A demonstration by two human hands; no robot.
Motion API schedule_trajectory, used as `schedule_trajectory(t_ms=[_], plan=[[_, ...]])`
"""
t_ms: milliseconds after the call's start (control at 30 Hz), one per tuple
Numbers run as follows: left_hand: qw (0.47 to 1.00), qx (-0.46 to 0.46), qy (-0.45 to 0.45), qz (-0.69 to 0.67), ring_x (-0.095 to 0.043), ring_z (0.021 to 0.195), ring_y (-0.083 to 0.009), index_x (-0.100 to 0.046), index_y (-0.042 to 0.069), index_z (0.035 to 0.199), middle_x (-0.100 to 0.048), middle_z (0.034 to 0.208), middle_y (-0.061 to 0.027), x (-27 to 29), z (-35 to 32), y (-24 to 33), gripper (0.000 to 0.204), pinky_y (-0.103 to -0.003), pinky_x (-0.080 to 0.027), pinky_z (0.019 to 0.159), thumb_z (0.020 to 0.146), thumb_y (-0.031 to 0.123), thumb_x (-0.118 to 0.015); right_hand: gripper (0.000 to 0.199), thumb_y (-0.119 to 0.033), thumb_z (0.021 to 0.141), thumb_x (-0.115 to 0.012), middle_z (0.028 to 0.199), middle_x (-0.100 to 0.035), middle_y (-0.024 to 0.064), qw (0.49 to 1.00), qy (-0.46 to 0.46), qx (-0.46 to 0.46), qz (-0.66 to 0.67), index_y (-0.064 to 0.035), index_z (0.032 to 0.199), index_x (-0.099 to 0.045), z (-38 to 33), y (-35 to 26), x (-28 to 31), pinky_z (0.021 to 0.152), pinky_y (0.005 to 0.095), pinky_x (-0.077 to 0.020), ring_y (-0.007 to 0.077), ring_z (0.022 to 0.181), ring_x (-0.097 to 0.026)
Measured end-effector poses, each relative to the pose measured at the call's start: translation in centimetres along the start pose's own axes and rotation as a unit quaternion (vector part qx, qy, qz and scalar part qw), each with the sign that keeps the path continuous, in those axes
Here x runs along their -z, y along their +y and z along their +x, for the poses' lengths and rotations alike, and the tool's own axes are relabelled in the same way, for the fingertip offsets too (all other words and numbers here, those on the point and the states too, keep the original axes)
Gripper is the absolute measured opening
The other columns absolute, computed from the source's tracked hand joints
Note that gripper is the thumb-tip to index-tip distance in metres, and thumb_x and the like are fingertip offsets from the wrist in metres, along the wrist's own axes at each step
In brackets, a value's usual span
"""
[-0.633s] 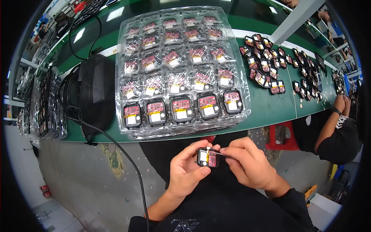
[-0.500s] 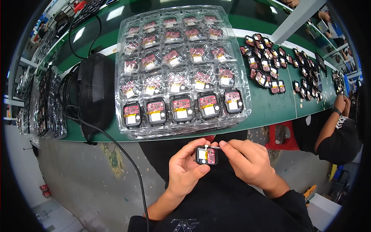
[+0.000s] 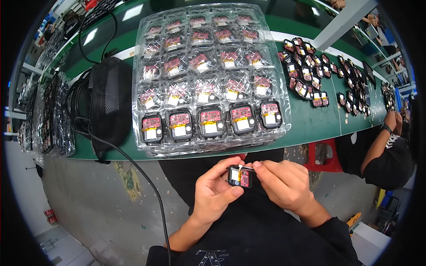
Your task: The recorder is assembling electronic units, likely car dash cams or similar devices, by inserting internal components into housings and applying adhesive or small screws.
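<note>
My left hand (image 3: 211, 191) grips a small black watch case (image 3: 233, 184) by its sides, the thumb along its lower edge. Its open back shows a red circuit board, a white block and yellow tape. A white tab stands at the case's upper edge. In my right hand (image 3: 286, 184), a thin metal tool (image 3: 249, 169) is pinched between thumb and fingers, its tip at that edge by the tab. I cannot make out the tool's exact kind. Beyond my hands, a clear plastic tray (image 3: 199, 150) holds rows of similar watch cases (image 3: 211, 122) on the green bench.
A black mesh bag (image 3: 113, 102) sits left of the tray, and a black cable (image 3: 153, 188) hangs past my left arm. Stacked trays (image 3: 57, 119) stand farther left. Loose watch cases (image 3: 306, 73) lie to the right, near a red stool (image 3: 314, 155) and a co-worker's arm (image 3: 377, 144).
The watch case and both hands have shifted very slightly to the right and up. The tool stays at the case's upper edge, and both grips look the same.
</note>
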State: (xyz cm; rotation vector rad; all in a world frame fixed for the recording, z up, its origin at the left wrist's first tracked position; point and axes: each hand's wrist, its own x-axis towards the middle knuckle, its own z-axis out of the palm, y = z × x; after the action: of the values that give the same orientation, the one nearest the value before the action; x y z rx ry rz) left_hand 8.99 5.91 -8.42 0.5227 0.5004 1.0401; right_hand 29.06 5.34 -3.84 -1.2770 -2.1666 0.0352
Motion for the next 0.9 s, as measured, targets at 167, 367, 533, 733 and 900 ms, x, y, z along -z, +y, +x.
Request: schedule_trajectory(t_ms=[167,367,533,733,900], plan=[[1.0,0.005,-0.001,0.024,-0.057,0.13,-0.0235,-0.053,-0.009,0.141,-0.054,0.14,-0.015,0.06,-0.49,0.22,0.062,-0.036,-0.048,0.107,0.086,-0.001,-0.08,0.032,-0.001,0.074,-0.075,0.091,-0.071,0.004,1.0,-0.003,0.01,0.014,-0.0009,0.106,-0.076,-0.14,0.04,-0.26,0.051,0.0265,-0.044,0.0135,0.058,-0.056],[0.999,0.007,0.004,0.033,-0.057,0.128,-0.0225,-0.053,-0.009,0.141,-0.054,0.139,-0.0134,0.03,-0.41,0.35,0.061,-0.035,-0.049,0.106,0.087,-0.001,-0.08,0.032,-0.001,0.072,-0.075,0.09,-0.071,0.004,1.0,0.014,-0.006,0.016,-0.0014,0.104,-0.076,0.01,-0.2,-0.69,0.051,0.0271,-0.0444,0.0137,0.058,-0.056],[1.0,0.002,0.0,0.029,-0.057,0.13,-0.0241,-0.053,-0.009,0.141,-0.054,0.138,-0.0134,0.05,-0.49,0.32,0.061,-0.036,-0.049,0.106,0.087,-0.002,-0.08,0.032,0.002,0.071,-0.075,0.088,-0.071,0.0045,1.0,0.011,-0.008,0.023,-0.0018,0.103,-0.076,-0.01,-0.32,-0.57,0.051,0.0275,-0.0458,0.0143,0.058,-0.057],[0.999,0.001,-0.008,0.034,-0.057,0.132,-0.0262,-0.052,-0.009,0.141,-0.053,0.14,-0.0137,0.02,-0.35,0.42,0.061,-0.037,-0.05,0.108,0.087,-0.006,-0.078,0.031,0.004,0.072,-0.076,0.085,-0.071,0.0067,0.992,0.008,-0.063,0.11,-0.0014,0.102,-0.075,-0.06,-0.48,-0.59,0.058,0.0302,-0.054,0.0192,0.065,-0.067],[0.996,-0.017,-0.029,0.078,-0.055,0.135,-0.0267,-0.051,-0.01,0.143,-0.049,0.145,-0.014,-0.2,-0.27,0.71,0.06,-0.037,-0.051,0.108,0.087,-0.011,-0.074,0.029,0.002,0.074,-0.076,0.084,-0.07,0.007,0.992,-0.011,-0.068,0.102,-0.0017,0.103,-0.075,0.41,-0.68,-0.41,0.059,0.0314,-0.0554,0.0201,0.068,-0.069]])
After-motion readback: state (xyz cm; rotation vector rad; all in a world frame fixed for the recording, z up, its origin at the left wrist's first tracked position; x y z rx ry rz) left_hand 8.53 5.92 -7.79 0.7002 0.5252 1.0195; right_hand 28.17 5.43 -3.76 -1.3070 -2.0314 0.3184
